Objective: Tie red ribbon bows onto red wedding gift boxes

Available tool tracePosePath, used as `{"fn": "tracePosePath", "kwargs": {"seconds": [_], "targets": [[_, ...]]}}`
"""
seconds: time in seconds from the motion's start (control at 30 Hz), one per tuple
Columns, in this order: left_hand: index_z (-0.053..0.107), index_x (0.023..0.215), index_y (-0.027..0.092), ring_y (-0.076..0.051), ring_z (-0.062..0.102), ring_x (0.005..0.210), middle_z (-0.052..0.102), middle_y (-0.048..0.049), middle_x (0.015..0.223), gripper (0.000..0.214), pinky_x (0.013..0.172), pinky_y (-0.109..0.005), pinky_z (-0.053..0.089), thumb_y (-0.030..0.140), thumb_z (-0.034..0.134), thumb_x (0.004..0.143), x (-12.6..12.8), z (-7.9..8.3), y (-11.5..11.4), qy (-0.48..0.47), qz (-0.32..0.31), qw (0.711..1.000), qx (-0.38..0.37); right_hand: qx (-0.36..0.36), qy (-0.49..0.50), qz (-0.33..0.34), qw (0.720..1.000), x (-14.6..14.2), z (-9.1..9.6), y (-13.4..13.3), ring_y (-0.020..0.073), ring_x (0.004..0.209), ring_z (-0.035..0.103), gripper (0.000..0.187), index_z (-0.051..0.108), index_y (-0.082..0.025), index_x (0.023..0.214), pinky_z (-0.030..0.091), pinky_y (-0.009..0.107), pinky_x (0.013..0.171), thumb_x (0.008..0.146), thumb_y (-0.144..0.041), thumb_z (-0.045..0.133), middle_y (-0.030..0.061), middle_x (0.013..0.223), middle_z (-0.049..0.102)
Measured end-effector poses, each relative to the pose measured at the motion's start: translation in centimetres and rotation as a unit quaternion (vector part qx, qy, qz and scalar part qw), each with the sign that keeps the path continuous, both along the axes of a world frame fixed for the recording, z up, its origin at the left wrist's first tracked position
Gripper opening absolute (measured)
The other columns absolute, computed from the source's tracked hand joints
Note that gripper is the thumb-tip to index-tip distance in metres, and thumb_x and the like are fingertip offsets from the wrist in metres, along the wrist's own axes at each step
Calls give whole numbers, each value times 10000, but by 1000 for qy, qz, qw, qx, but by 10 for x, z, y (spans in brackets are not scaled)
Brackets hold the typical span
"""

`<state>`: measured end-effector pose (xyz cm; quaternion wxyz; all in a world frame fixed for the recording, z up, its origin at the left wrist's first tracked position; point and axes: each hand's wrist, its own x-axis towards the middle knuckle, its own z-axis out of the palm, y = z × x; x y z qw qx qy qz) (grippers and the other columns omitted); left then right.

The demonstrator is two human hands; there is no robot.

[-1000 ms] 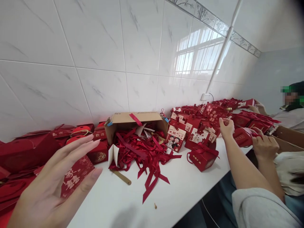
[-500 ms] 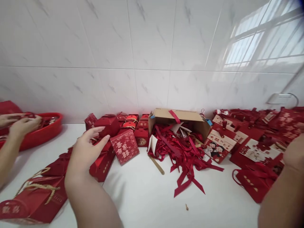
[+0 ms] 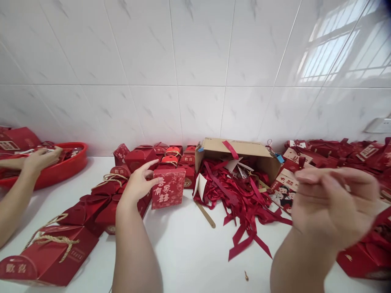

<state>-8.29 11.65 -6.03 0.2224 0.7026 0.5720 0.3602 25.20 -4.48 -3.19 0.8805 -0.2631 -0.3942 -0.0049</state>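
My left hand (image 3: 139, 185) has its thumb on the top edge of a square red gift box (image 3: 168, 190) with pale Chinese lettering. The box stands on the white table, tipped up slightly, and some of my fingers are hidden behind it. To the right, my right hand (image 3: 336, 199) is raised above the table with its fingers curled in and pressed together. Whatever is between those fingers, if anything, is too small to make out. Red ribbons (image 3: 232, 195) spill out of a cardboard box (image 3: 238, 146) between my hands.
Red gift boxes (image 3: 58, 248) tied with cord line the left. Red gift bags (image 3: 330, 150) are piled along the wall at right. A co-worker's hands (image 3: 39, 158) are over a red basin (image 3: 73, 165). A small gold-coloured piece (image 3: 246, 276) lies in front.
My left hand has moved right onto the square gift box, which now stands more upright. My right hand has come leftward into view from the right edge. The view has shifted slightly.
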Motion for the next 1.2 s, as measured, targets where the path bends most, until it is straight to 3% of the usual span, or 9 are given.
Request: {"fn": "tracePosePath", "kwargs": {"seconds": [0.13, 0.3, 0.53, 0.73, 0.83, 0.9, 0.97, 1.1, 1.2], "targets": [[441, 1367, 271, -200, 668, 745, 671, -6, 800, 724, 704, -330, 560, 396, 725, 713, 29, 27, -32, -149, -58, 985, 61, -121, -99, 109, 982, -30, 0, 22, 145, 832, 645, 212, 631, -237, 997, 521, 310, 770, 810, -138, 622, 9, 860, 668], [551, 1269, 281, -138, 607, 686, 634, 21, 749, 631, 660, -258, 555, 265, 777, 680, 79, 42, -79, -247, -97, 937, 229, -231, -189, 224, 928, -79, -19, 39, 216, 1117, 557, 773, 320, -308, 1374, 486, 388, 932, 729, -265, 743, 69, 1274, 534], [673, 849, 207, -146, 581, 780, 612, -18, 811, 51, 657, -244, 485, 210, 668, 798, 94, 41, -91, -244, -223, 913, 239, -123, -115, 157, 973, -93, -28, 45, 165, 941, 557, 136, 529, -236, 935, 468, 324, 836, 834, -190, 606, 30, 980, 531], [668, 780, 200, -177, 617, 866, 647, -41, 894, 107, 801, -315, 497, 288, 636, 834, 106, 35, -80, -270, -230, 904, 237, -109, -153, 163, 969, -79, -20, 48, 153, 890, 577, 36, 541, -220, 882, 460, 307, 817, 874, -250, 558, 26, 939, 587], [661, 785, 197, -195, 632, 890, 673, -43, 904, 135, 843, -346, 501, 330, 677, 798, 106, 33, -76, -325, -171, 902, 228, -192, -149, 92, 966, -40, -19, 59, 164, 837, 607, 283, 596, -192, 874, 472, 299, 771, 945, -380, 397, 52, 880, 651], [664, 791, 196, -188, 634, 890, 685, -35, 900, 135, 869, -343, 493, 326, 701, 775, 101, 34, -74, -348, -129, 896, 245, -338, -145, -18, 930, 2, -27, 71, 181, 791, 619, 324, 623, -172, 850, 475, 294, 738, 893, -455, 473, 71, 848, 679], [672, 785, 193, -174, 633, 862, 694, -24, 879, 114, 861, -321, 489, 292, 721, 756, 93, 36, -72, -359, -99, 887, 274, -536, -134, -127, 824, 46, -43, 83, 195, 793, 628, 366, 649, -179, 850, 463, 291, 736, 866, -500, 474, 79, 875, 705], [695, 803, 196, -138, 611, 783, 689, -3, 822, 82, 760, -246, 484, 259, 716, 754, 79, 39, -68, -342, -63, 895, 278, -658, -116, -105, 736, 102, -87, 104, 253, 650, 637, 417, 645, -151, 553, 449, 336, 662, 796, -479, 560, 129, 603, 680], [695, 796, 209, -131, 599, 766, 678, 8, 814, 84, 709, -216, 471, 281, 706, 754, 75, 40, -63, -242, -87, 943, 210, -693, -114, -76, 708, 107, -112, 116, 232, 583, 637, 501, 649, -163, 500, 456, 320, 643, 773, -571, 549, 111, 529, 662]]}}
